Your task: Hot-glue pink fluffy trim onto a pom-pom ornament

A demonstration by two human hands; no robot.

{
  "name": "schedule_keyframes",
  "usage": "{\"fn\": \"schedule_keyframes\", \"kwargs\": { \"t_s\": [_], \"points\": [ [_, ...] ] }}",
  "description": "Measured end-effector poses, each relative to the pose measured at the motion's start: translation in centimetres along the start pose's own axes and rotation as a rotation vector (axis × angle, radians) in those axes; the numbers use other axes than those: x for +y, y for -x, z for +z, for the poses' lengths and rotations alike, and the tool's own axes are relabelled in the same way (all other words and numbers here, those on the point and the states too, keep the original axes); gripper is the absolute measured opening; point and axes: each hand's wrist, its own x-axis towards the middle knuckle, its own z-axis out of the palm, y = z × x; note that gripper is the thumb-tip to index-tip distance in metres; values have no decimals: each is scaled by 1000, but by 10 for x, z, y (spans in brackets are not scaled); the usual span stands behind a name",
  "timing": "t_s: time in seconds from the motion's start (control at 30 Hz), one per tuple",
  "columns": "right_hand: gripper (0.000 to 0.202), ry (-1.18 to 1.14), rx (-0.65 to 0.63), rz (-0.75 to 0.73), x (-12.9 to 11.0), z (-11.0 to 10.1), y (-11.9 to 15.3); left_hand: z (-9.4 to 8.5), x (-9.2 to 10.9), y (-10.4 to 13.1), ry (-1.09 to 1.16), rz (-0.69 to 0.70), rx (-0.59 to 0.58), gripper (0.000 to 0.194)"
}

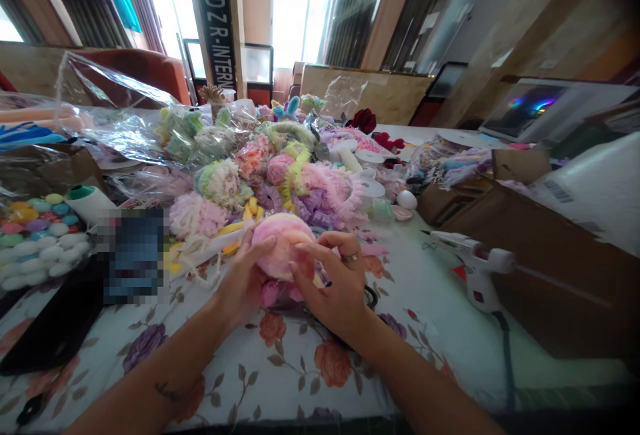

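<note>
Pink fuzzy ball (280,235) at centre: left hand (240,285) grasps its 9 o'clock side, probably as support, while right hand (343,288) pinches the 4 o'clock side between thumb and fingers. Glue gun (475,261) at 3, likely for easy reach. Floral cloth (235,381) underneath, soft pile (325,205) and bright window (300,21) toward 12.
</note>
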Motion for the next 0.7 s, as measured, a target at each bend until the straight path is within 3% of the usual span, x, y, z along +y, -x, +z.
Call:
{"fn": "schedule_keyframes", "kwargs": {
  "t_s": [0.13, 0.4, 0.57, 0.7],
  "points": [
    [30, -62, -53, 75, 0, 2, 3, 0, -1, 2, -22, 21, 25, 40],
    [16, -150, -1, 132, -4, 3, 1, 0, -3, 3, -49, 44, 21, 54],
    [16, -121, -59, 42, -8, -4, 1, -2, -2, 2, -35, 51, 3, 54],
    [18, -174, -143, -82, -16, -6, 11, -5, 0, -2, 11, 42, 59, 49]
  ]
}}
